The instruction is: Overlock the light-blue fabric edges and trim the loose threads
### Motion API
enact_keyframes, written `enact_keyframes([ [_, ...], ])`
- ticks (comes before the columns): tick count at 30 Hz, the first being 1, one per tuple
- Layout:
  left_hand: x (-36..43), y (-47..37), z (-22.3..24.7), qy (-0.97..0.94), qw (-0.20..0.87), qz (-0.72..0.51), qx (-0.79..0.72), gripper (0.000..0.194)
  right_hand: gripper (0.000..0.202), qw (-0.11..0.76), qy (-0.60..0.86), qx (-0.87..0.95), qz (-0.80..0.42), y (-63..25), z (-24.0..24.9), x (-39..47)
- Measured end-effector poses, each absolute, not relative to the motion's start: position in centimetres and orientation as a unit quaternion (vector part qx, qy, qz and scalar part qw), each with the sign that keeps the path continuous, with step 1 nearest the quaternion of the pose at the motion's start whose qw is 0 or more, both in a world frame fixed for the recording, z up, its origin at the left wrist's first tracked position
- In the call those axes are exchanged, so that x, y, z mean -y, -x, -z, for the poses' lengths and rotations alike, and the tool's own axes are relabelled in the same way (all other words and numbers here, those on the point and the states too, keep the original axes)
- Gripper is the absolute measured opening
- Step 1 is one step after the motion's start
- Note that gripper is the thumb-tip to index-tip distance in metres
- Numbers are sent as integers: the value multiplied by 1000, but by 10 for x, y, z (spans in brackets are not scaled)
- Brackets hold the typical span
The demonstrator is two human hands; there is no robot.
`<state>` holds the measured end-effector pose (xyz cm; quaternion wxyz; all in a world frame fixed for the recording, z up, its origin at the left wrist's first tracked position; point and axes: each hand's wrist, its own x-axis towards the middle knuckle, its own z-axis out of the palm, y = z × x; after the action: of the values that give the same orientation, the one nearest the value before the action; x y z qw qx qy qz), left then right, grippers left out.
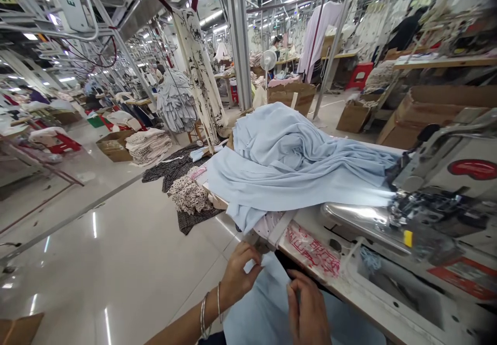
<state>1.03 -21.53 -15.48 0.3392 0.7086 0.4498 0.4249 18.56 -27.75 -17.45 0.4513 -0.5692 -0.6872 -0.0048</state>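
Light blue fabric (256,309) hangs over my lap, below the table's front edge. My left hand (241,272), with bracelets at the wrist, pinches its upper corner between thumb and fingers. To the right, my right hand (308,309) is closed on the fabric's edge, its fingertips partly hidden. A large heap of light blue fabric (287,148) lies on the sewing table, one end running to the sewing machine (446,195). The machine's lamp lights that end by the needle area.
A clear bag with red print (312,249) lies at the table edge. Blue thread scraps (370,259) sit in the machine's recess. Patterned cloth (192,192) is piled on the floor at left. Cardboard boxes (435,109) stand behind, and a metal post (238,40) rises beyond.
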Motion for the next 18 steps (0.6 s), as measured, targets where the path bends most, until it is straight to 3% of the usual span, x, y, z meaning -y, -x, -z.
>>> enact_keyframes([
  [7, 219, -10, 143, -664, 351, -471, -463, 20, 28, 443, 579, 684, 24, -176, 162, 268],
  [14, 225, -2, 148, -737, 231, -460, -437, 19, 28, 449, 594, 667, 21, -170, 153, 267],
  [18, 227, -5, 145, -664, 375, -446, -468, 17, 27, 448, 596, 665, -48, -174, 157, 273],
])
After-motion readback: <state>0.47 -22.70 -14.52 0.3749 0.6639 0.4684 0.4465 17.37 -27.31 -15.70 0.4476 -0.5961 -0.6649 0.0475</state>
